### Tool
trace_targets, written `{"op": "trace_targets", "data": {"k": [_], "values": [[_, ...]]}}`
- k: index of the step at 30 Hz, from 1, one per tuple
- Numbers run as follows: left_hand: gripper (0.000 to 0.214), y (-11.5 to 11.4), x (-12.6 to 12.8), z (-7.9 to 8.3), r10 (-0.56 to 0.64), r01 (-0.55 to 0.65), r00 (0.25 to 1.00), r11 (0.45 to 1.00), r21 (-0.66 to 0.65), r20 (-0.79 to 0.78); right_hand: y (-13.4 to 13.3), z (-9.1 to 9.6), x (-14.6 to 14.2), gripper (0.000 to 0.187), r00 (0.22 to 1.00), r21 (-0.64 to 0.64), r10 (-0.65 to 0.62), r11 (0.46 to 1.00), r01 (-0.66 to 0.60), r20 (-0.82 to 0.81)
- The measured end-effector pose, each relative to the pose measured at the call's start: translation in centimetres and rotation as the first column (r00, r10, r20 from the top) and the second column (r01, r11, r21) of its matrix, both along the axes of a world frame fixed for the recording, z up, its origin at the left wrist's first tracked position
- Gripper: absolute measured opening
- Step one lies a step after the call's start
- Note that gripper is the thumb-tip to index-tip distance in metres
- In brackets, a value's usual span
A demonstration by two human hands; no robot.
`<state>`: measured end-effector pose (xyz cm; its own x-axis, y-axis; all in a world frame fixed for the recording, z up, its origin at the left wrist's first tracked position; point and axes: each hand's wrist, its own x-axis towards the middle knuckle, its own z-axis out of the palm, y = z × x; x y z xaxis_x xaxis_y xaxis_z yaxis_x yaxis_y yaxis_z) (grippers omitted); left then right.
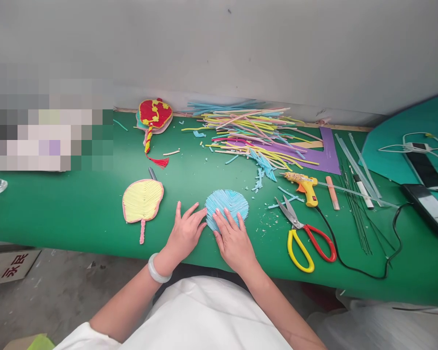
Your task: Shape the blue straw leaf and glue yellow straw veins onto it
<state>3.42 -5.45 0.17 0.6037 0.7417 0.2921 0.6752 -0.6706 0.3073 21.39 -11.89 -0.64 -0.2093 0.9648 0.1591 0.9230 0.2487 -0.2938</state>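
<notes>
Blue disc (228,198) under splayed right grip (235,243), left grip (183,234) spread, at its left edge

Behind the green desk (83,209) rises a plain grey wall (204,48). Over on the right, a teal board (385,124) carries a dark phone (425,167) with bunched white cable (416,147). A black device (428,209) lies just nearer. Down left, a sign (12,267) with dark red characters shows above the grey floor (76,296).
</notes>
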Motion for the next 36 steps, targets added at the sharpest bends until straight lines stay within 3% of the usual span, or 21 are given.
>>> {"op": "trace_targets", "data": {"k": [17,21,24,27,30,32,36], "values": [[0.033,-0.4,0.5,-0.4,0.046,-0.047,0.997,0.999,0.004,0.059,0.0,0.2,0.0,0.049,1.000,-0.047,0.014,0.999,-0.014,-0.008],[0.035,-0.4,0.5,-0.5,0.039,-0.039,0.997,0.999,0.002,0.066,-0.1,0.4,0.2,0.048,0.995,-0.006,0.009,1.000,-0.009,-0.098],[0.035,-0.3,0.5,-0.6,0.031,-0.031,0.998,1.000,0.003,0.062,-0.9,0.5,0.9,0.044,0.945,0.167,-0.062,0.978,0.121,-0.322],[0.034,-0.2,0.4,-0.6,0.045,-0.047,0.997,0.998,0.031,0.064,-2.4,0.4,2.0,0.043,0.834,0.324,-0.168,0.867,0.380,-0.526],[0.034,-0.5,0.5,-0.2,0.058,-0.062,0.997,0.996,0.070,0.060,-3.9,0.3,2.9,0.042,0.781,0.347,-0.271,0.780,0.521,-0.562],[0.038,-1.1,0.6,0.1,0.039,-0.043,0.998,0.995,0.092,0.045,-4.6,0.2,3.4,0.041,0.786,0.329,-0.314,0.779,0.534,-0.533],[0.049,-3.5,1.2,0.6,-0.072,0.078,0.995,0.993,0.091,-0.062,-5.3,0.1,3.3,0.044,0.842,0.249,-0.332,0.852,0.461,-0.426]]}}
